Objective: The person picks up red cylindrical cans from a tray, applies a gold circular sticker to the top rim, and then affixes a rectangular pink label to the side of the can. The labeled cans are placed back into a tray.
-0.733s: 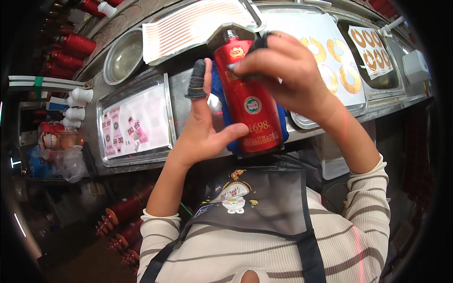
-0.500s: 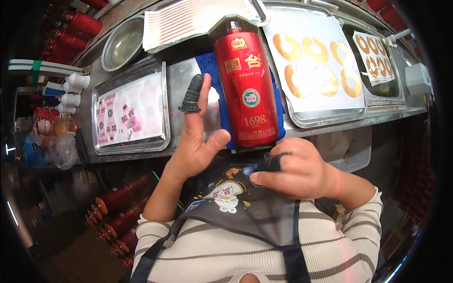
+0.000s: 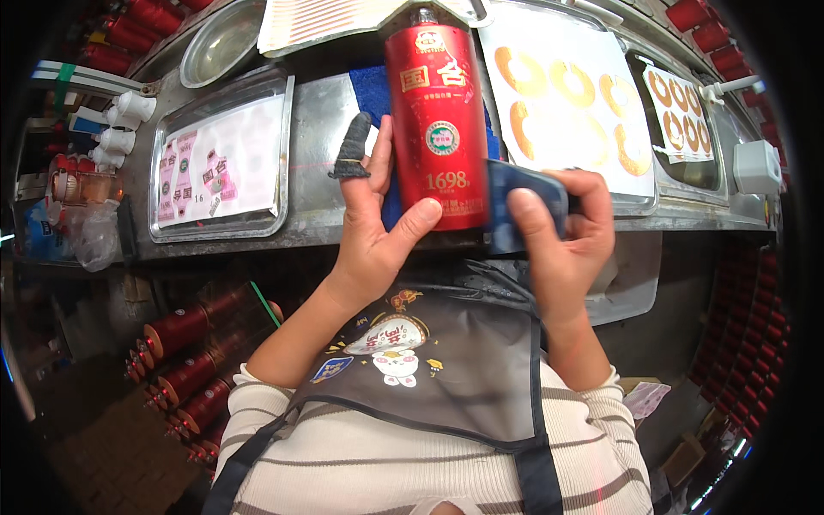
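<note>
Your left hand (image 3: 378, 232) is cradling the tall red bottle (image 3: 435, 120), which lies lengthwise on the blue cloth (image 3: 374, 90) over the steel counter (image 3: 319, 129) — its capped neck points away from you and its base sits near the counter's front edge. The fingers of that hand are spread flat along the bottle's left side, the thumb hooked across its lower front; the forefinger wears a dark rubber finger cot (image 3: 352, 148). Your right hand (image 3: 562, 236) is curled firmly around a dark blue pad-like object (image 3: 519, 202), thumb on top, pressing its edge against the bottle's lower right side. Left of the bottle a shallow steel tray (image 3: 219, 163) holds a white sheet of pink labels, and to the right a second tray (image 3: 566, 94) carries a sheet of gold ring stickers — a further sheet of them (image 3: 682, 112) lies beyond. A round steel bowl (image 3: 219, 39) stands at the back, and below the counter more red bottles (image 3: 184, 360) lie stacked.
</note>
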The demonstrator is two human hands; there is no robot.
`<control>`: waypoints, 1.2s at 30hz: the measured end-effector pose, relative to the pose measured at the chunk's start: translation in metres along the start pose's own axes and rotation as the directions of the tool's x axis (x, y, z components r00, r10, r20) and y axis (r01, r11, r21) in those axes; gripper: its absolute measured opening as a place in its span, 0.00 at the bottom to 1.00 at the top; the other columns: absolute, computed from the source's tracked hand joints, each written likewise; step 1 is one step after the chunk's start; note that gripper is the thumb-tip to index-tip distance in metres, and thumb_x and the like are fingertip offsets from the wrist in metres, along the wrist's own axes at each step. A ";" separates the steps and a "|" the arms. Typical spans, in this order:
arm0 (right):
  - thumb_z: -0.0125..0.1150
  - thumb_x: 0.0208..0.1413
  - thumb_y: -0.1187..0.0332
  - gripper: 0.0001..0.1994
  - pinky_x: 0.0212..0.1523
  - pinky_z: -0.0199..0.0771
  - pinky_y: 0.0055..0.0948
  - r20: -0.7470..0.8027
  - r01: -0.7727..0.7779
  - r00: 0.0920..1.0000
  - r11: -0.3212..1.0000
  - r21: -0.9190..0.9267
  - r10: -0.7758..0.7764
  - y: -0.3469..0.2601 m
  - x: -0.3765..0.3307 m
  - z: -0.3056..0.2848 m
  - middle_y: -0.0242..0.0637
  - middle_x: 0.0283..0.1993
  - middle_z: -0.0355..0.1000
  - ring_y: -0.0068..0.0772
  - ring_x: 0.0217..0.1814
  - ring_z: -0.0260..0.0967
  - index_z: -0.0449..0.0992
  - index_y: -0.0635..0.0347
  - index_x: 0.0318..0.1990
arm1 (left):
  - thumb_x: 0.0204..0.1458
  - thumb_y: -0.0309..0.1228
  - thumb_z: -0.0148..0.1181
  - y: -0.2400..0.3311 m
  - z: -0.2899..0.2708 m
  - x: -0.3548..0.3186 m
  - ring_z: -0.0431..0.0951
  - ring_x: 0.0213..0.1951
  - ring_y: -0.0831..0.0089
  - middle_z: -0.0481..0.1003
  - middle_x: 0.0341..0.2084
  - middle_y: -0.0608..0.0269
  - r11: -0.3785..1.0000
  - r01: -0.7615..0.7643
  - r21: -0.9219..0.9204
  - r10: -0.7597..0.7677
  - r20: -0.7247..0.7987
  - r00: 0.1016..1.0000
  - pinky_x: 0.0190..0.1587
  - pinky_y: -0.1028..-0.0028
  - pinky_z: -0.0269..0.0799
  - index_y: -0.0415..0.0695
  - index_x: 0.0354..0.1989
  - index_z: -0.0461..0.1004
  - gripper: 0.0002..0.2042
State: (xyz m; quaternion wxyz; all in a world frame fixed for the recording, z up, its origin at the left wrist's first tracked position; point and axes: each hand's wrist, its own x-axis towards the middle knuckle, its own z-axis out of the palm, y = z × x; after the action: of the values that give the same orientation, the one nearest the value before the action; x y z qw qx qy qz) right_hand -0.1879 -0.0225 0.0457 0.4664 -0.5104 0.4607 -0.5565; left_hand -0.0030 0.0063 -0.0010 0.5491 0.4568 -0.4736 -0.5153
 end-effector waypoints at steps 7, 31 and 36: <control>0.66 0.58 0.76 0.09 0.40 0.73 0.18 -0.028 -0.096 0.995 0.995 -0.012 0.096 0.020 0.019 -0.016 0.34 0.38 0.76 0.17 0.39 0.72 0.71 0.64 0.41 | 0.57 0.47 0.62 0.020 0.003 -0.021 0.44 0.75 0.39 0.43 0.74 0.34 0.616 -0.280 0.737 0.193 0.203 0.960 0.67 0.33 0.25 0.51 0.56 0.80 0.21; 0.67 0.55 0.76 0.07 0.38 0.69 0.20 -0.007 -0.002 1.000 0.999 -0.049 0.001 0.026 0.104 0.026 0.30 0.33 0.72 0.16 0.36 0.67 0.73 0.64 0.38 | 0.65 0.52 0.48 0.008 -0.034 0.063 0.48 0.74 0.43 0.43 0.74 0.34 0.673 -0.175 0.719 0.291 -0.040 0.956 0.68 0.33 0.25 0.46 0.54 0.80 0.25; 0.67 0.55 0.76 0.08 0.37 0.70 0.21 -0.098 -0.044 0.995 0.963 -0.265 0.019 0.061 0.113 -0.003 0.30 0.33 0.72 0.17 0.35 0.67 0.72 0.64 0.37 | 0.64 0.52 0.51 0.032 -0.030 0.089 0.49 0.73 0.38 0.46 0.74 0.36 0.518 -0.248 0.819 0.319 0.085 0.944 0.68 0.33 0.26 0.50 0.51 0.82 0.22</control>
State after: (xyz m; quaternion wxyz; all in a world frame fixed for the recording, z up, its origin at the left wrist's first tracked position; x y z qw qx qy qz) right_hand -0.1928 -0.1422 0.0010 0.3799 -0.5341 0.5610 -0.5056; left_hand 0.0325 -0.0804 0.0306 0.3684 0.5943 -0.7044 -0.1223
